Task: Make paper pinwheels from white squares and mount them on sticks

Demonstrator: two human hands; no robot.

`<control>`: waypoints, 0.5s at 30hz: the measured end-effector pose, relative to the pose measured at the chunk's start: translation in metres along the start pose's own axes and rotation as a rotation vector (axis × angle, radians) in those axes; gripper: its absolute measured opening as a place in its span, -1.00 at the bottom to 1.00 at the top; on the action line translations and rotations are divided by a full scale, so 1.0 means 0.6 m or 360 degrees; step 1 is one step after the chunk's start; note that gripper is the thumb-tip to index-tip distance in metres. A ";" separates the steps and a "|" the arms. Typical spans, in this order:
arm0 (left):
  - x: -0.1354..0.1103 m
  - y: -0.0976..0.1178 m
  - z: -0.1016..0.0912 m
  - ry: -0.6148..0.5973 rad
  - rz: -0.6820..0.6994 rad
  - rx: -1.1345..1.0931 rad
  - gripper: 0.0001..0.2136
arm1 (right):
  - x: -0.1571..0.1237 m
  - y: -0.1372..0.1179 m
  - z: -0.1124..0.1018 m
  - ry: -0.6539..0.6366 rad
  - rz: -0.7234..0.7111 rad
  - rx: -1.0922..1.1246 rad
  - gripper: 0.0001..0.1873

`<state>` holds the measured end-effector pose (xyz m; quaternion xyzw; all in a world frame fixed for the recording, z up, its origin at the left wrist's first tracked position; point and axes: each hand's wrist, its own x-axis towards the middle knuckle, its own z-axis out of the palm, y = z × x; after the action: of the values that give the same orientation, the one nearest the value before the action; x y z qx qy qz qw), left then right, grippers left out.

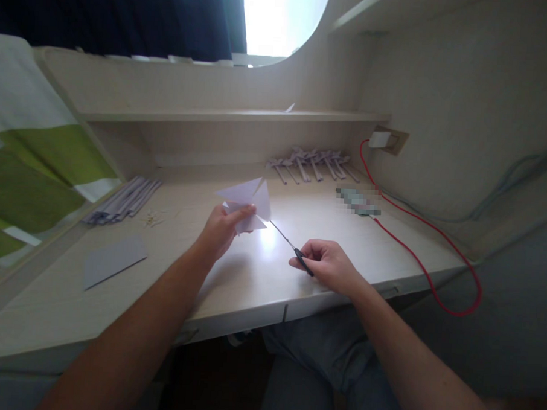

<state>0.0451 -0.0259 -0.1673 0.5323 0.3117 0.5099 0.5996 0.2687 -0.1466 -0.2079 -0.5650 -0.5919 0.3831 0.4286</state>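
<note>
My left hand [227,227] pinches a white piece of paper [247,195] with slits cut in from its corners, held above the desk. Closed around the dark handles of a pair of scissors [302,260] is my right hand [327,265]. The thin blades point up and left, their tip close to the paper's lower right edge; whether they touch it I cannot tell. Toward the left lies a stack of square paper [114,260]. Behind it are several rolled paper sticks [124,201] and a small cluster of pale pins or sticks [152,218].
Several finished paper pinwheels [309,161] lie at the back of the desk [197,189]. A blurred phone-like device [359,201] joins a red cable [416,259], which loops over the right edge from a white plug [380,139]. A paper scrap [290,108] rests on the shelf [232,115].
</note>
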 end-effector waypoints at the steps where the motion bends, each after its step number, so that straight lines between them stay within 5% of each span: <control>1: 0.000 0.000 0.000 0.0008 0.0004 0.0000 -0.68 | 0.001 0.001 0.000 0.0005 -0.0002 -0.0005 -0.55; 8: 0.001 0.001 -0.001 0.0045 0.0014 -0.0001 -0.66 | 0.005 0.015 0.004 0.0052 -0.0008 -0.0074 -0.56; 15: 0.000 0.002 0.002 -0.0006 -0.0050 0.0009 -0.70 | 0.018 0.028 0.004 0.0391 -0.0077 -0.0335 -0.61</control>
<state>0.0460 -0.0267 -0.1658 0.5300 0.3203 0.4984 0.6067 0.2721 -0.1346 -0.2235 -0.6350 -0.5854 0.2365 0.4452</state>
